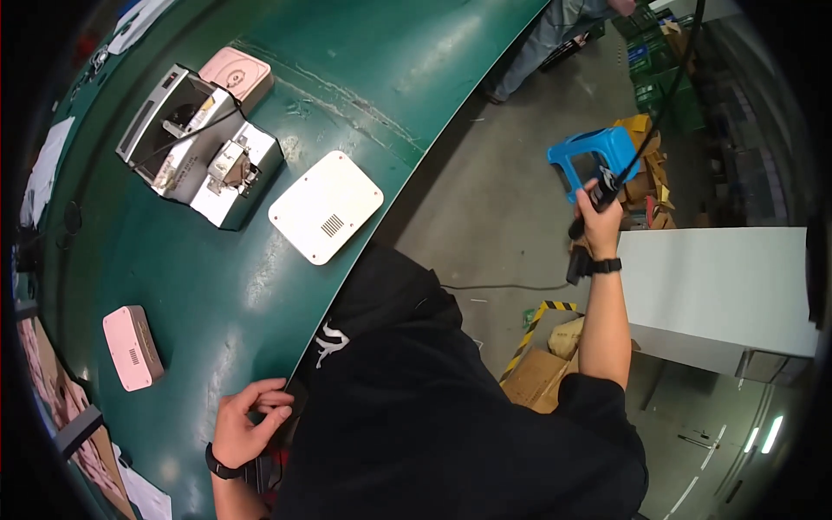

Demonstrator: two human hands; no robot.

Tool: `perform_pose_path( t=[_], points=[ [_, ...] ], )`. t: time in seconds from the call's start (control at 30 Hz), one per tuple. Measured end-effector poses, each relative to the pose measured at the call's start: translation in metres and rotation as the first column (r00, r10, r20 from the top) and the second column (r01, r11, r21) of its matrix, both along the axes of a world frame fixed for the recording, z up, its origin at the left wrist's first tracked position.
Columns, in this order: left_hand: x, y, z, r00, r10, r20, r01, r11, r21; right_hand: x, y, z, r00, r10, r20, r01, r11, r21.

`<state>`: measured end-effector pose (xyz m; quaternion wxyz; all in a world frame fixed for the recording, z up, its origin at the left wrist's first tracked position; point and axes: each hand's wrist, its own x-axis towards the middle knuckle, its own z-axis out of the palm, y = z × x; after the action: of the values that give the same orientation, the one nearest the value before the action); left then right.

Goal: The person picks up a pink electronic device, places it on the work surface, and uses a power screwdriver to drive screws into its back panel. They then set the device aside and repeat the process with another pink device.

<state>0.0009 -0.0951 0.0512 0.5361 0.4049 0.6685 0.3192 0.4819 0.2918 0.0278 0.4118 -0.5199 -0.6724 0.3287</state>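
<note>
Out to the right, my right hand point(601, 227) is closed round a black electric screwdriver point(604, 192) with a cord running up from it. My left hand point(249, 422) lies by the near edge of the green table, its fingers loosely bent, the thumb apart from them and nothing seen between. A cream-white plastic case point(326, 208) with a slotted vent and corner screw holes lies flat near the table edge. Behind it stands a grey screw feeder point(199, 147). One pink case point(133, 348) sits left of my left hand, and another pink case point(237, 74) is partly hidden behind the feeder.
The green table point(260, 295) curves along the left, its edge close to my body. On the right are a white cabinet top point(711, 286), a blue plastic stool point(598, 149) and cardboard boxes point(537, 379). A person's leg point(537, 52) shows at the far side of the table.
</note>
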Motion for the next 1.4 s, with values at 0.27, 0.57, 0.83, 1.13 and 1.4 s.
perform_pose_path(
  t=[0.27,0.57,0.83,1.13,1.4],
  points=[
    [-0.017,0.041,0.009,0.983,-0.088,-0.162,0.142,0.922,0.359,0.026,-0.048,0.129,0.963,-0.166,0.213,0.11,0.962,0.249],
    [0.022,0.125,0.038,0.922,-0.203,-0.329,0.37,0.71,0.599,-0.195,-0.073,0.362,0.833,0.391,0.392,-0.408,0.912,-0.043],
    [0.029,0.147,-0.011,0.67,0.285,-0.686,0.316,0.726,0.61,-0.3,-0.053,0.252,0.698,0.685,-0.209,-0.669,0.727,0.152],
    [0.004,0.171,-0.048,0.843,0.154,-0.515,0.166,0.837,0.521,-0.356,-0.008,0.129,0.57,0.6,-0.562,-0.663,0.739,0.116],
    [-0.006,0.176,-0.047,0.929,0.103,-0.355,0.112,0.837,0.536,-0.379,0.03,0.08,0.645,0.518,-0.562,-0.639,0.769,-0.025]
  ],
)
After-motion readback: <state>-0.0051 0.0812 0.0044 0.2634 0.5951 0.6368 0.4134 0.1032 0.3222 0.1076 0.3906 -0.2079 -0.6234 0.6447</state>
